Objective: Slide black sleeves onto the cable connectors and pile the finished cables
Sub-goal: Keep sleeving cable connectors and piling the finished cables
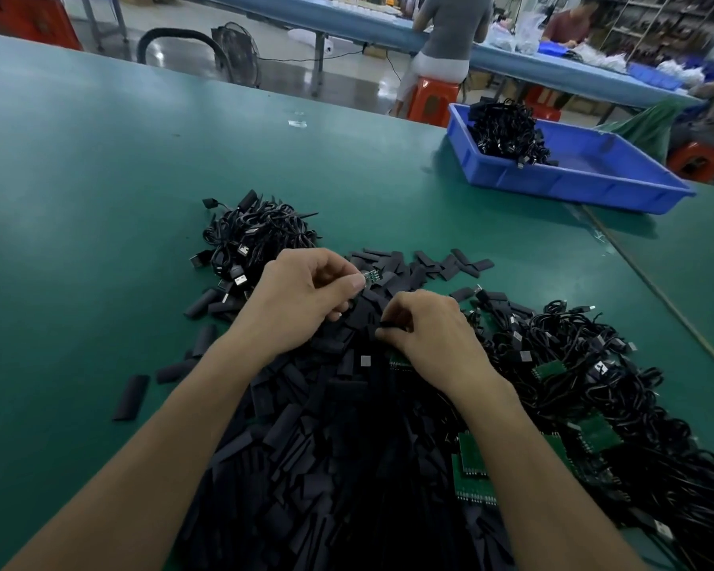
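Holding one cable's bare end up for sleeving, we list as follows.

- Left hand [301, 298]: thumb and forefinger pinch a small green connector board [372, 277], raised clear of the heap with its free end pointing toward the other hand.
- Right hand [427, 333]: fingers curled, tips nipping a black sleeve [389, 324] just above the sleeve heap [326, 447]. Whether its mouth is squeezed open we cannot tell.
- Board and sleeve: near, not touching. We judge the sleeve not yet on.
- Sleeve heap: directly under both hands, presumably to keep reaches short.
- Unsleeved cables [573, 385]: tangled to the right, green boards showing, close by the right hand.
- Finished pile [260, 236]: beyond the left hand and apart from the raw stock, so that, as we read it, done work stays unmixed.
- Blue tray [594, 183]: far right on the green table [100, 199], holding a further bundle of black cables [508, 129].
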